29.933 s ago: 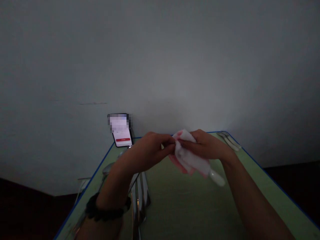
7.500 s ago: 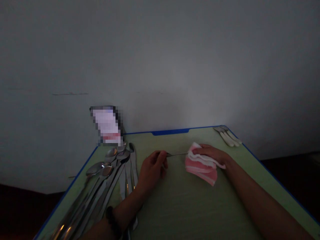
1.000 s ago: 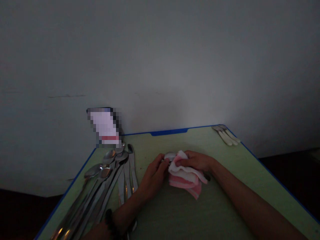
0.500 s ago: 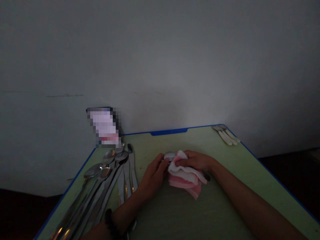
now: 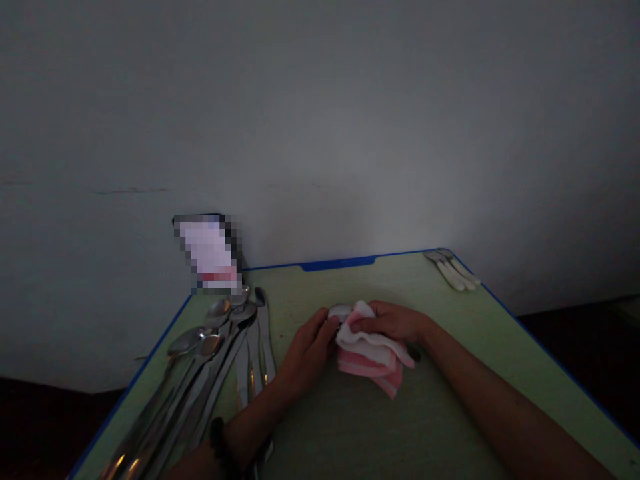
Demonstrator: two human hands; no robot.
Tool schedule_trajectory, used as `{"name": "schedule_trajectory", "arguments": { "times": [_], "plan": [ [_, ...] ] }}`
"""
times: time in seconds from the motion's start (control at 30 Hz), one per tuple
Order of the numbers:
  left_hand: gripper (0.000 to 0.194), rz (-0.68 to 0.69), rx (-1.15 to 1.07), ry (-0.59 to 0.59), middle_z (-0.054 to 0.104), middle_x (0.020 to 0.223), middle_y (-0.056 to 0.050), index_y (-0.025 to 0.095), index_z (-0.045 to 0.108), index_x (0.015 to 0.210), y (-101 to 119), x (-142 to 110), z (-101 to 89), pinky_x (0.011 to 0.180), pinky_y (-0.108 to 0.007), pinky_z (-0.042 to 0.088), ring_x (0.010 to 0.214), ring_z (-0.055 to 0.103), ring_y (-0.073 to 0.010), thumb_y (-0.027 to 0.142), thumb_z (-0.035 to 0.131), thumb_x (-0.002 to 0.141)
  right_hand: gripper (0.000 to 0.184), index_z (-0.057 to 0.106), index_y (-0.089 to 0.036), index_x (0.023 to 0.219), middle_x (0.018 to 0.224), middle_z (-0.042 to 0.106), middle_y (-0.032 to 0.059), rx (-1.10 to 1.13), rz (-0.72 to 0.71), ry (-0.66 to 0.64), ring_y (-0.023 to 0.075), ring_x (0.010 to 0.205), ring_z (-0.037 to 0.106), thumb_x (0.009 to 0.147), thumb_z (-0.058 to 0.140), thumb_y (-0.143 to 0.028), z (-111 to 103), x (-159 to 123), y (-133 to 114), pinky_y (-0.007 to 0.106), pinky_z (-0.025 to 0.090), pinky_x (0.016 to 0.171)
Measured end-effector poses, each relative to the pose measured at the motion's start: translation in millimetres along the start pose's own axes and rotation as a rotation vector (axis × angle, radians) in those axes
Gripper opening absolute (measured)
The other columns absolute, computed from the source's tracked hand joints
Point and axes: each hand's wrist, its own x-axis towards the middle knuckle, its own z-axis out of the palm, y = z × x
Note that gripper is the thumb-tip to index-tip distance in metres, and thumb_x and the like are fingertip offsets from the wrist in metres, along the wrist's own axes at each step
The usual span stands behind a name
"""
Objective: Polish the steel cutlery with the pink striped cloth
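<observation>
Between my two hands is a spoon, its rounded silver bowl (image 5: 340, 311) showing by the left fingertips. My left hand (image 5: 313, 343) is closed on the spoon at that end. In my right hand (image 5: 395, 320) a pink and white cloth (image 5: 370, 353) is gripped, thumb on top, and it wraps over the rest of the spoon. A dark tip pokes out past the cloth's right side; I cannot tell whether it belongs to the spoon. The cloth's loose corner hangs down toward the tabletop.
Several metal spoons (image 5: 207, 347) and knives (image 5: 255, 357) lie at the left, partly under my left forearm. A blurred-out phone-like screen (image 5: 207, 250) leans on the wall behind them. White-handled forks (image 5: 453, 272) lie at the far right corner. The green table (image 5: 320, 427) has a blue edge.
</observation>
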Motion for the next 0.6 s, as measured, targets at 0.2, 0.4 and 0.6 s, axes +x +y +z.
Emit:
{"name": "schedule_trajectory", "arguments": {
  "times": [0.2,0.4,0.6],
  "plan": [
    [0.026,-0.014,0.027,0.057,0.049,0.067,0.002,0.017,0.05,0.073,-11.0,1.5,-0.4,0.054,-0.021,0.039,0.062,0.047,-0.0126,0.042,0.049,0.079,0.029,0.063,-0.011,0.077,0.065,0.062,-0.0007,0.006,-0.003,-0.002,0.0073,0.053,0.05,0.066,0.068,-0.037,0.3,-0.7,0.0,0.018,0.036,0.048],
    [0.025,0.0,0.048,0.063,0.049,0.067,0.002,0.017,0.051,0.073,-10.2,1.7,-0.5,0.054,-0.02,0.039,0.063,0.046,-0.0121,0.041,0.048,0.08,0.029,0.063,-0.01,0.076,0.068,0.063,0.0,0.012,-0.009,-0.003,0.008,0.056,0.052,0.065,0.069,-0.037,0.1,-0.4,-0.1,0.019,0.038,0.051],
    [0.025,0.009,0.022,-0.018,0.045,0.066,0.004,0.018,0.047,0.074,-5.8,0.9,-0.8,0.052,-0.02,0.036,0.06,0.044,-0.0112,0.041,0.046,0.082,0.029,0.062,-0.01,0.077,0.067,0.062,-0.0003,0.019,-0.009,-0.009,0.0074,0.054,0.051,0.066,0.069,-0.037,-0.3,0.0,1.1,0.018,0.037,0.049]
  ]
}}
